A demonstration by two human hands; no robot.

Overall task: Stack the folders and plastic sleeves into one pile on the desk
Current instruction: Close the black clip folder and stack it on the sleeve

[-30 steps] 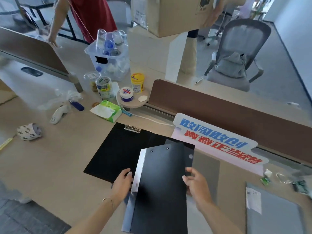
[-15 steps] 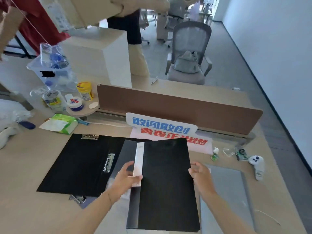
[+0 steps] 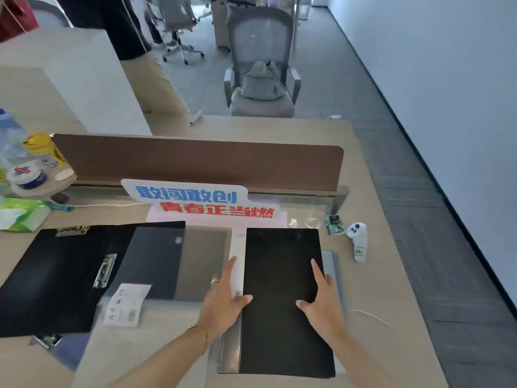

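Note:
A black folder with a white spine lies flat at the right, on top of a grey folder whose edge shows beside it. My left hand rests flat on the spine, fingers spread and thumb on the cover. Along the folder's right edge my right hand lies flat too. To the left an open black clipboard folder sits on the desk, with a dark sleeve, a grey translucent sleeve and a clear sleeve with a white label overlapping it.
A blue-and-red lettered sign stands before the brown divider. A white controller and small clutter lie right of the folder, near the desk's right edge. A green tissue pack and jars sit far left. A person stands behind the divider.
The black folder travelled rightward in both hands and came down flat onto the grey folder. My fingers have spread out on its cover. The view swung to the right.

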